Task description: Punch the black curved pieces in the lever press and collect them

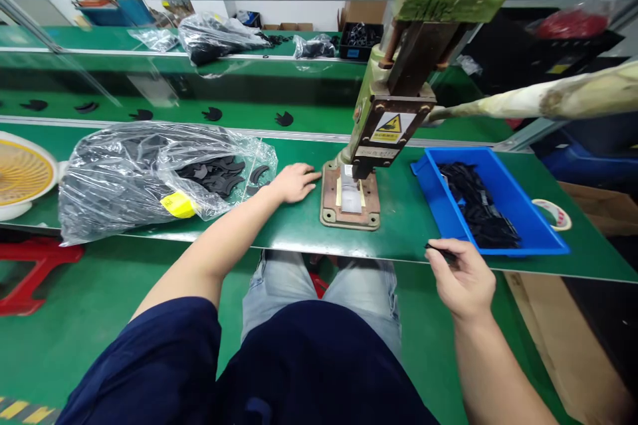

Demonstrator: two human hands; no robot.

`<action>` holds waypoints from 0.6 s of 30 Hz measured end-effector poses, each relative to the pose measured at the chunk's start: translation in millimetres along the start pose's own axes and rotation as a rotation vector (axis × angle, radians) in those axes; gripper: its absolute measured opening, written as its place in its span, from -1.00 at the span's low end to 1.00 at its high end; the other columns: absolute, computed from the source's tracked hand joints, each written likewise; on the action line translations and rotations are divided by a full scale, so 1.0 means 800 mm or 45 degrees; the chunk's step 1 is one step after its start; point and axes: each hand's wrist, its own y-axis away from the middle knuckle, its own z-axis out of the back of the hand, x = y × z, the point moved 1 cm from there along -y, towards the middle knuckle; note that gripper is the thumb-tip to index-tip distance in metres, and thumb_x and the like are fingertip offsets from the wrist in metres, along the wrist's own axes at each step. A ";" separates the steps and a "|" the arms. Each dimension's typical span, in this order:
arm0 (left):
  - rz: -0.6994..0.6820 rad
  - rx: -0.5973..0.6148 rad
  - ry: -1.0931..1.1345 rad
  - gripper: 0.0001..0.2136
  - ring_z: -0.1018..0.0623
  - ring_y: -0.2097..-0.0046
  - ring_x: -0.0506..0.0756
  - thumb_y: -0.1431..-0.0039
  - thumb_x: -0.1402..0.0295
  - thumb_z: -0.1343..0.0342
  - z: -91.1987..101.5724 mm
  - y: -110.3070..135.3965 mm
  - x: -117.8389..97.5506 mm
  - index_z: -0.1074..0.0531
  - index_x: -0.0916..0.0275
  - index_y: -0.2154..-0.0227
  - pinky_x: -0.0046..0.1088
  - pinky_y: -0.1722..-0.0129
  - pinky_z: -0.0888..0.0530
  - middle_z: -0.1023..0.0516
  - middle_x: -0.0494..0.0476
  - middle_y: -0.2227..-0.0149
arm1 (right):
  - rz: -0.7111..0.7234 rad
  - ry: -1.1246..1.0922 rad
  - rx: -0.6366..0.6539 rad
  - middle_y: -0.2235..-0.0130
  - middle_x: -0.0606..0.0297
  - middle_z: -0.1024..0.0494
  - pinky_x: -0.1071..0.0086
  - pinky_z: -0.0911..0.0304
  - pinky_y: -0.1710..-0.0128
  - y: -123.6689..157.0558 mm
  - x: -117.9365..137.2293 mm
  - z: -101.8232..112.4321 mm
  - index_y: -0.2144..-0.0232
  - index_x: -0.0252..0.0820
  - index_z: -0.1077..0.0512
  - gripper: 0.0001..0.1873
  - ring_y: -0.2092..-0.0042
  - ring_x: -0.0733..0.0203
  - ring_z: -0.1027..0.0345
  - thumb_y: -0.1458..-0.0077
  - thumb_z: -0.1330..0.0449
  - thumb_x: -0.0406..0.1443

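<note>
My left hand (297,182) lies flat on the green bench just left of the hand press base (329,202), its fingers stretched toward the base's edge. My right hand (463,277) is closed in a pinch at the bench's front edge, near the blue bin (541,229). A small black part (442,254) sticks out between its thumb and fingers; most of it is hidden. Black strip-like parts (478,209) fill the bin. Beneath the press ram (363,167), a pale fixture (351,196) sits on the base.
A clear plastic bag (119,179) of black curved parts lies left of my left hand. The press lever (543,96) reaches out to the right above the blue bin. A tape roll (553,214) lies by the bin, and a fan (24,176) stands at far left.
</note>
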 end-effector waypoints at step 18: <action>0.219 -0.173 0.077 -0.75 -0.56 -0.24 0.28 -0.32 0.24 -0.16 0.060 0.021 0.027 -0.62 0.17 0.05 -0.16 -0.26 -0.49 -0.61 0.31 -0.14 | 0.124 -0.141 0.325 0.06 0.17 -0.71 0.19 -0.66 0.01 0.006 0.044 -0.050 -0.16 -0.05 -0.41 -0.64 0.07 0.12 -0.70 -0.36 -0.20 -0.18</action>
